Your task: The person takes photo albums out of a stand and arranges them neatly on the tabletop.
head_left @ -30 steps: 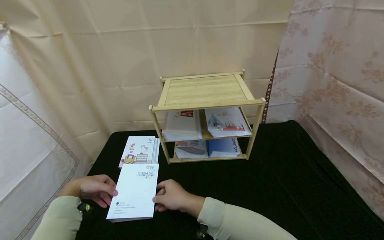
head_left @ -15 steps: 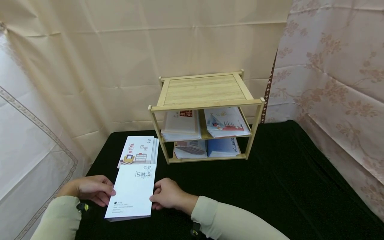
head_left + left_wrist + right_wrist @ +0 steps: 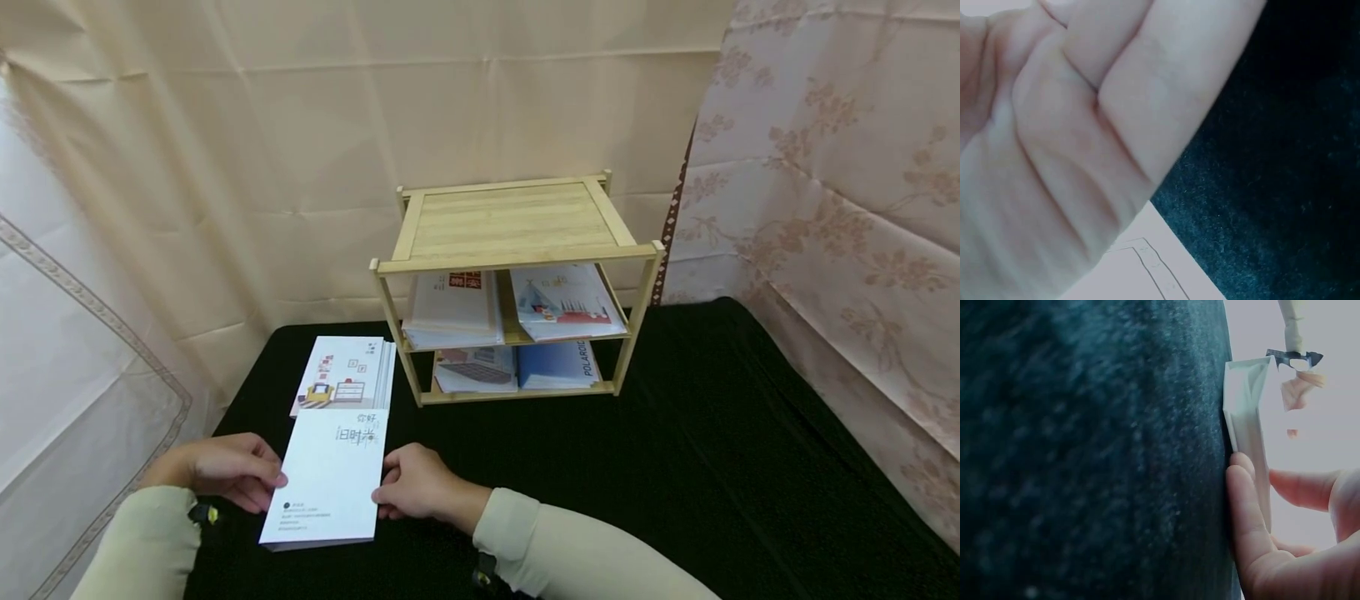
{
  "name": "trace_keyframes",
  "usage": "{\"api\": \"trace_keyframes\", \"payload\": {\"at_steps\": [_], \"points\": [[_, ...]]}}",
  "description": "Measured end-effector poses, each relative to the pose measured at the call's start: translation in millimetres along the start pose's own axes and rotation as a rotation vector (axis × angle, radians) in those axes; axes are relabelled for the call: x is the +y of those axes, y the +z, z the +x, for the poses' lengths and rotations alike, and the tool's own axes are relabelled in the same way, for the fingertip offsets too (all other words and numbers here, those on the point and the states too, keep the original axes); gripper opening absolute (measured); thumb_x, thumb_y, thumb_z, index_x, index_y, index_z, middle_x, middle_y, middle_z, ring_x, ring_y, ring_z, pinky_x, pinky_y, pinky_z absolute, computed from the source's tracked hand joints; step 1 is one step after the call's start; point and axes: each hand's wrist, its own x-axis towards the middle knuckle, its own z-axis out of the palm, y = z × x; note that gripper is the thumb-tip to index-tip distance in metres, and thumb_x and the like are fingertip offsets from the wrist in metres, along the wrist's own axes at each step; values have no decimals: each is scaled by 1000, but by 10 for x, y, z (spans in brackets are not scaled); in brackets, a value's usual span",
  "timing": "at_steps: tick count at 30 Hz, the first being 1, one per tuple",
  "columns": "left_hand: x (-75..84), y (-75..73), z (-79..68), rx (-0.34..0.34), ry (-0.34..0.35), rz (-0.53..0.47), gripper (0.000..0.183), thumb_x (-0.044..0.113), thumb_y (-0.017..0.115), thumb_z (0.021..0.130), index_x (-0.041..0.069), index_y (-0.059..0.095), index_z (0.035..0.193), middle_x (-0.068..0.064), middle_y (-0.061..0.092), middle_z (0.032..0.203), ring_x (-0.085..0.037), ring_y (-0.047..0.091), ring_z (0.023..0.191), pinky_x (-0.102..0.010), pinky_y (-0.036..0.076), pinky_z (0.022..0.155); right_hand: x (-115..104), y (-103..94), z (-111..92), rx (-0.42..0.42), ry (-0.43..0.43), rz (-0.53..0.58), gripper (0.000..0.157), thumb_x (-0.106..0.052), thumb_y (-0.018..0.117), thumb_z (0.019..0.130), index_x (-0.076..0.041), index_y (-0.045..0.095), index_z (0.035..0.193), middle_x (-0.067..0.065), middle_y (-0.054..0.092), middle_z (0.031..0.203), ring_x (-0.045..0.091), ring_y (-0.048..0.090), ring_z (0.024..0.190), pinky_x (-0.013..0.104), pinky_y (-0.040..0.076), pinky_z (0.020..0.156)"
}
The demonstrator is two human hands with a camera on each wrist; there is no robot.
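A white booklet (image 3: 330, 475) with printed characters and small lines of text lies at the front left of the dark cloth. Its far edge meets a stack of illustrated white booklets (image 3: 341, 372). My left hand (image 3: 228, 471) pinches its left edge, thumb on the border and fingers bent below. At the right edge my right hand (image 3: 420, 483) pinches it too; in the right wrist view the thumb (image 3: 1300, 489) is on one face and the fingers (image 3: 1247, 512) on the other. That view also shows the booklet's (image 3: 1247, 419) open, wedge-like end. Palm and bent fingers (image 3: 1116, 94) fill most of the left wrist view.
Behind stands a two-tier wooden shelf (image 3: 517, 221). Booklets (image 3: 562, 300) lie on its upper tier, and a blue one (image 3: 555, 367) marked POLAROID is below. Black cloth (image 3: 720, 467) covers the table; beige curtain (image 3: 300, 167) hangs at the back.
The booklet and both hands have shifted very slightly left, bringing its right edge closer in line with the stack. Both hands keep their hold; the shelf and stack stay put.
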Motion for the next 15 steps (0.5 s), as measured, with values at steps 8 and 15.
{"api": "trace_keyframes", "payload": {"at_steps": [8, 15], "points": [[-1, -15, -41, 23, 4, 41, 26, 23, 60, 101, 1, 71, 111, -12, 78, 103, -16, 77, 85, -31, 64, 80, -41, 52, 15, 1, -6, 5, 16, -1, 76, 88, -6, 72, 103, 8, 72, 76, 21, 73, 64, 29, 62, 57], [-3, -28, -51, 54, 25, 69, 27, 23, 59, 102, 1, 71, 111, -11, 78, 101, -17, 76, 84, -32, 63, 80, -60, 71, 15, 16, -33, -22, 13, -1, 77, 88, -6, 72, 98, 7, 71, 72, 21, 72, 62, 28, 61, 56]]}}
